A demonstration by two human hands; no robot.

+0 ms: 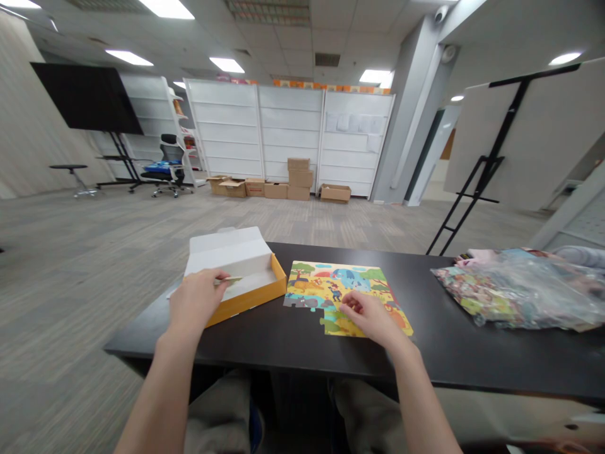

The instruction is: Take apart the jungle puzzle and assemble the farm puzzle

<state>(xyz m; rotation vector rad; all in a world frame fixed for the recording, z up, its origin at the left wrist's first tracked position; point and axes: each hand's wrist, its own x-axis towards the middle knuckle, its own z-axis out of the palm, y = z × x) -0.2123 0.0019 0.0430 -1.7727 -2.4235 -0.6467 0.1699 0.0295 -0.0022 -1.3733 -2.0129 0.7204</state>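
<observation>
A colourful animal jigsaw puzzle [309, 287] lies flat on the black table, with a gap at its lower left edge. Over its lower right part rests my right hand [363, 312], fingers curled loosely and nothing visible in them. To the left stands a yellow cardboard box [250, 302], its white lid [227, 249] raised at the back. My left hand [201, 296] is above the box's left side, pinching a thin puzzle piece [231, 279] between thumb and fingers. That piece is seen nearly edge-on, so its picture is hidden.
Clear plastic bags [520, 287] filled with colourful pieces lie on the right of the black table [293, 343]. Beyond the table are cardboard boxes [299, 180], white shelving [288, 126], an office chair [165, 167] and a black screen [87, 98] on a stand.
</observation>
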